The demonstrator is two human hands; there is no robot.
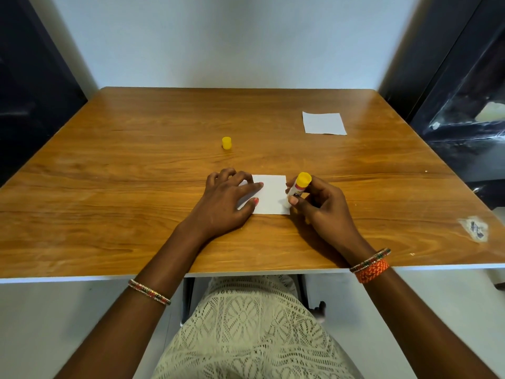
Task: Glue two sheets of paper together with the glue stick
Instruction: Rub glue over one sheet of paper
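1. 2 white sheets lie on the wooden table (136, 187); the near sheet (273, 195) sits by the front edge, centre; the second sheet (324, 123) lies well apart, toward the table's far right corner.
2. Left hand (226, 201) rests flat on the near sheet's left side, fingers spread, gripping nothing.
3. Right hand (319, 206) grips the glue stick (296, 190), tilted, its lower end touching the near sheet's right edge.
4. 1 yellow cap (226, 143) stands mid-table, beyond the near sheet.
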